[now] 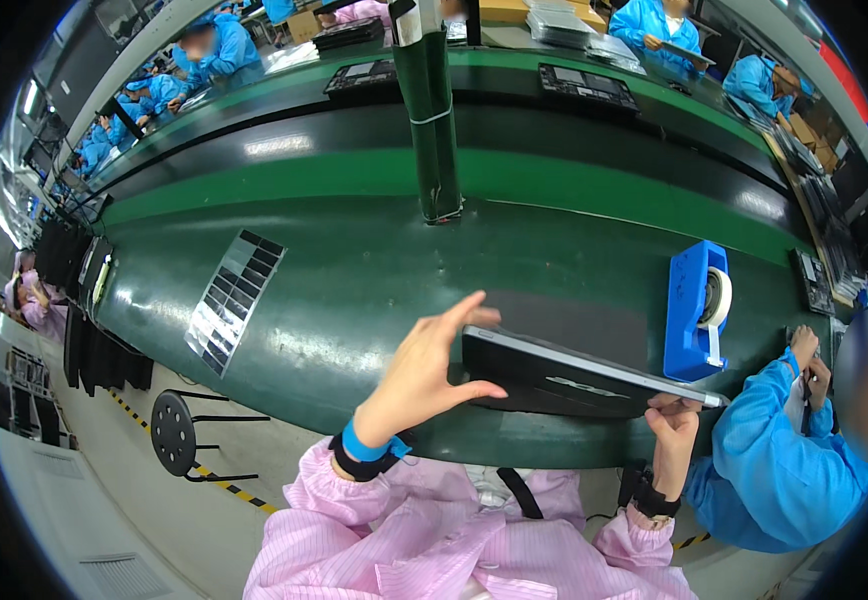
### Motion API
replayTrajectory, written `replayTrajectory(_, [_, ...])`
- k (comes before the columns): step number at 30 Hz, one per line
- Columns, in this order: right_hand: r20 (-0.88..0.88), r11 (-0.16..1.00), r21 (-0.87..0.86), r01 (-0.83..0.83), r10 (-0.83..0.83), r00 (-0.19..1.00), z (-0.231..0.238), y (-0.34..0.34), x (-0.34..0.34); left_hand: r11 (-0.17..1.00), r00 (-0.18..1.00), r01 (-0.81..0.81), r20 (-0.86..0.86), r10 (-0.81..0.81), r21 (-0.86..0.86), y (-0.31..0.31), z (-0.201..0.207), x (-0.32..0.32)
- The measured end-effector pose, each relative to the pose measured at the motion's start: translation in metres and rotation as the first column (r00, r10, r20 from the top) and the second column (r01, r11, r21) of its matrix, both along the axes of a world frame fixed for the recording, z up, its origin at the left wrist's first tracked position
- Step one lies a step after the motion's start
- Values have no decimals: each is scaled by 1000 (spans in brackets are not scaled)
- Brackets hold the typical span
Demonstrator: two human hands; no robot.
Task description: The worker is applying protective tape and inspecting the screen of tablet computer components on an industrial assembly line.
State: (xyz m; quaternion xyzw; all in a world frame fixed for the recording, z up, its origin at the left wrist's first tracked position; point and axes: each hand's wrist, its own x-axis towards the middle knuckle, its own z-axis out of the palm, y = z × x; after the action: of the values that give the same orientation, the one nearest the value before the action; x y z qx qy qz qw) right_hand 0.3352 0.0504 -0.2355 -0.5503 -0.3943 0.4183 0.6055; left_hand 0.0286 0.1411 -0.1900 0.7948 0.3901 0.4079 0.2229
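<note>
A thin dark laptop (564, 374) with a silver edge is tilted up over a dark mat (594, 318) on the green table. My right hand (672, 425) grips its right end, with part of the fingers hidden by the device. At the left end, my left hand (409, 370) is open, thumb and fingers spread apart to either side of the corner. Whether those fingertips touch the laptop I cannot tell. A blue tape dispenser (687, 315) holding a roll of tape stands just beyond the right end.
A sheet of dark rectangular stickers (236, 300) lies left on the table (354, 270). A green post (434, 150) rises at the far edge. Opened laptop bases (586, 87) sit on the line behind. A co-worker in blue (794, 450) works close on my right. A black stool (174, 433) stands lower left.
</note>
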Motion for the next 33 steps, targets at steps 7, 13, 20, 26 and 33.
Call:
replayTrajectory(7, [25, 1000, 26, -4, 3, 1000, 2, 11, -4, 983, 998, -66, -27, 63, -168, 5, -47, 7])
replayTrajectory(13, [-10, 993, 108, -55, 56, 998, 44, 27, -14, 938, 981, -10, 179, 77, -348, 7, -21, 10])
replayTrajectory(20, [-57, 984, 87, -154, 159, 986, 41, 8, 18, 709, 805, 379, 590, 64, -595, -1, 6, -6])
replayTrajectory(26, [-81, 948, 316, -33, 62, 995, 23, 10, 19, 779, 793, 261, 587, 164, -570, -8, 17, 5])
replayTrajectory(33, [-143, 990, 98, -102, 116, 983, 20, 27, 16, 523, 650, 556, 730, 211, -646, -2, -9, 17])
